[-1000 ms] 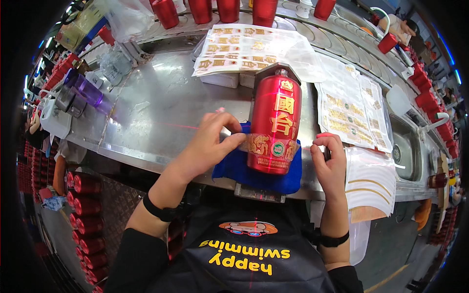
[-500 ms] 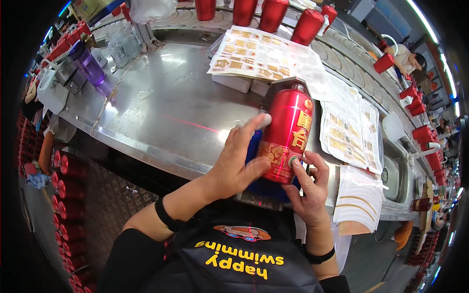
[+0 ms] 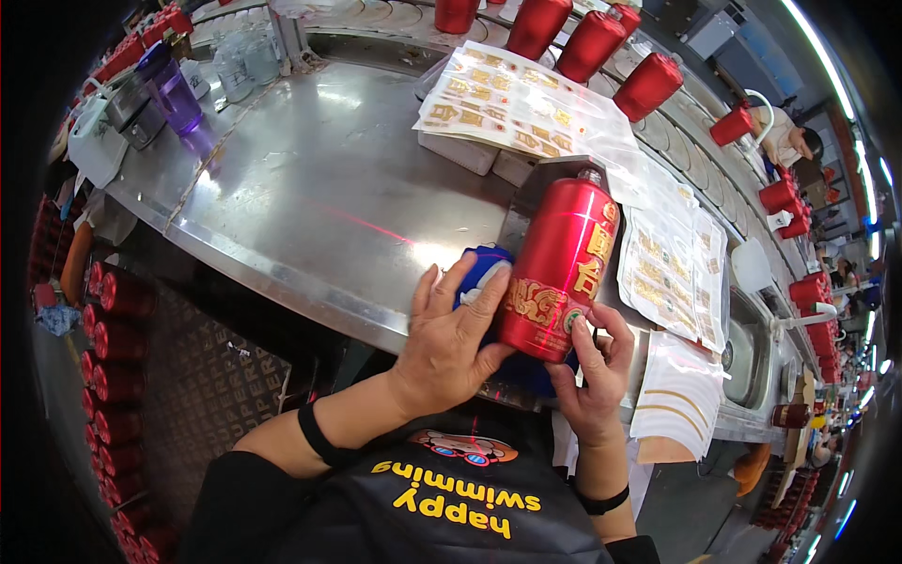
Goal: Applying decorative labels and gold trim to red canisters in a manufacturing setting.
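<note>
The glossy red metal-look bottle with gold ornament and a small dark cap (image 3: 562,268) lies tilted on the near edge of the brushed steel workbench (image 3: 310,188), neck toward one o'clock and base toward seven o'clock, resting on a blue cloth pad (image 3: 479,268) that shows at its nine o'clock side. The left hand (image 3: 451,343) lies flat with spread fingers against the bottle's lower left flank and over the pad, steadying rather than clenching. The right hand (image 3: 592,371) is at the bottle's five o'clock, fingertips pressed to the base edge beside a small round green and gold sticker (image 3: 571,321); whether it pinches anything cannot be told. The hands stand apart, one on each side of the base, both in contact with the bottle. The step in hand is judged to be seating or smoothing a label at the bottle's foot. To do it well, the left palm should keep the bottle from rolling on the pad while the right fingertips press from the sticker's centre outward, so no bubble or crease forms, and the gold band should stay square to the base. At twelve o'clock of the bottle lies a clear sheet of gold stickers on a white backing (image 3: 517,103); at three o'clock a second sticker sheet (image 3: 672,273); at five o'clock, used backing sheets with curved gold strips (image 3: 678,395). A row of similar red bottles (image 3: 592,42) stands beyond at twelve to one o'clock, and a purple translucent cup (image 3: 174,94) sits at ten o'clock.
</note>
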